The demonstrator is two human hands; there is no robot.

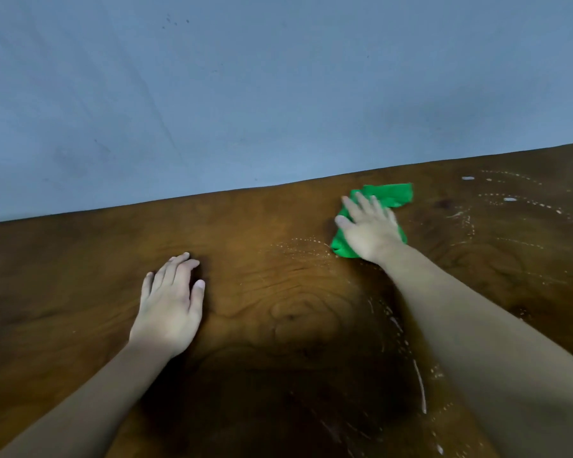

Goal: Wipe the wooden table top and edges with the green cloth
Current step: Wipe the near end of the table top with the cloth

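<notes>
The dark wooden table [80,276] fills the lower half of the view. A crumpled green cloth [389,195] lies on it near the far edge, right of centre. My right hand [368,226] presses flat on the cloth with fingers spread, covering its middle; cloth shows beyond the fingertips and under the palm. My left hand [169,302] rests flat on the bare wood at centre left, fingers together, holding nothing. Thin curved wet streaks and droplets mark the wood around and to the right of the cloth.
A blue-grey wall [245,94] rises directly behind the table's far edge [212,195]. Small white droplets [510,200] lie on the wood at the far right. A dark shadow covers the near middle of the table.
</notes>
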